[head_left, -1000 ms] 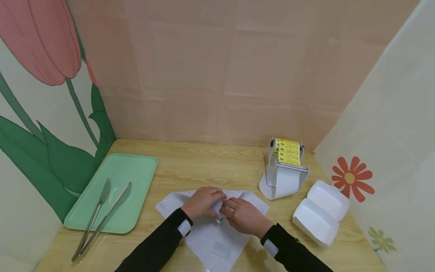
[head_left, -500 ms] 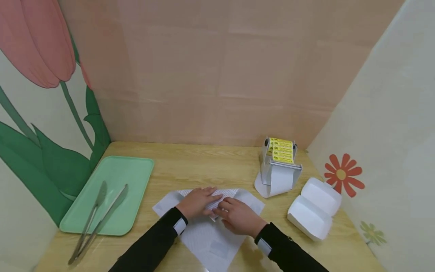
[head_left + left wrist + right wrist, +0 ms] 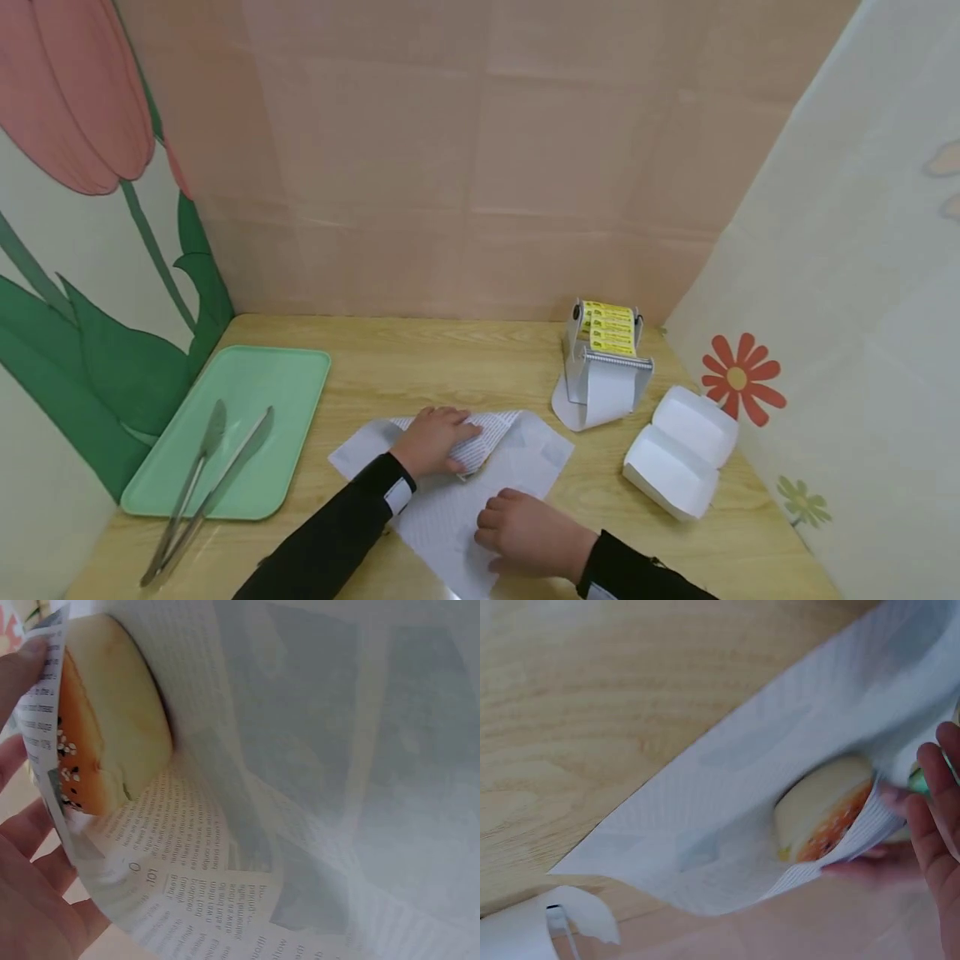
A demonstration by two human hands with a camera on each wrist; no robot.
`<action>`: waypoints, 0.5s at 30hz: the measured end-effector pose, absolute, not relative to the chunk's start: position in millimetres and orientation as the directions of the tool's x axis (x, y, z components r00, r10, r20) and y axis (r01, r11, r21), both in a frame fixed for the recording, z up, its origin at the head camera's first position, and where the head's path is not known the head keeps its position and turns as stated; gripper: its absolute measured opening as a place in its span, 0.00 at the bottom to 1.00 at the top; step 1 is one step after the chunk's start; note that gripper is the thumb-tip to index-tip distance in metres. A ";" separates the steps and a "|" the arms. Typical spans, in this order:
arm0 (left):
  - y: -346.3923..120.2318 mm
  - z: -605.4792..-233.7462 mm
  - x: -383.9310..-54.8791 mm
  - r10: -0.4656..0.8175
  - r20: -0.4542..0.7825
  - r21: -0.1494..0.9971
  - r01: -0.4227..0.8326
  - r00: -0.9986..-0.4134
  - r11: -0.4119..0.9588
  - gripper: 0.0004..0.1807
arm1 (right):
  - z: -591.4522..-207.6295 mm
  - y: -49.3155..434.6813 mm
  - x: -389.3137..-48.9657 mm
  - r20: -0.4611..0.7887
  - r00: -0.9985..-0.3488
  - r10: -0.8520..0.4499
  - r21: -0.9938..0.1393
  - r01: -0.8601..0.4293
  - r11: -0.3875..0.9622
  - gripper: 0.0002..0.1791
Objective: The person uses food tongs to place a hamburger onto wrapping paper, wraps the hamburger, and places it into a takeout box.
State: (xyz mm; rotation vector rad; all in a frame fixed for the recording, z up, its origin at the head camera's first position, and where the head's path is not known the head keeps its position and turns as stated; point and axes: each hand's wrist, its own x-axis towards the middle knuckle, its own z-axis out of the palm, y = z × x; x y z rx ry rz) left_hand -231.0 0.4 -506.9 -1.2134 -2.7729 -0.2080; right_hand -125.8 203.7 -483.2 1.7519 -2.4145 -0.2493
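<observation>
A sesame-topped bun (image 3: 120,712) lies on a sheet of printed wrapping paper (image 3: 450,525), set cornerwise on the table. The paper's far corner is folded over the bun as a flap (image 3: 487,437), which hides most of it in the head view. My left hand (image 3: 431,442) holds this flap against the bun, thumb and fingers spanning it. In the right wrist view, the bun's pale side (image 3: 810,795) shows under the flap. My right hand (image 3: 528,533) hovers by the paper's near right edge, fingers loosely curled, with nothing in it.
At the left, metal tongs (image 3: 183,508) lie on a green tray (image 3: 296,417), their joined end reaching past its near edge. A label dispenser (image 3: 607,367) with a yellow roll stands back right. In front of it sits an opened white clamshell box (image 3: 675,467).
My right hand has left the flap and moved toward the near right side of the paper. The left hand stays at the flap. The head view has shifted slightly.
</observation>
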 end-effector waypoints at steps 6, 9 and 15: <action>4.3 -503.0 -231.4 0.704 0.155 0.110 0.720 -0.693 0.685 0.34 | -489.1 198.9 -112.2 -0.111 -0.184 -0.977 0.267 -0.952 0.149 0.15; 5.3 -501.8 -231.5 0.703 0.158 0.122 0.720 -0.693 0.683 0.34 | -491.7 196.4 -110.5 -0.145 -0.141 -0.979 0.298 -0.950 0.093 0.14; 6.1 -503.9 -233.6 0.701 0.143 0.126 0.715 -0.699 0.688 0.34 | -493.6 191.1 -110.9 -0.157 -0.109 -0.982 0.336 -0.941 0.051 0.11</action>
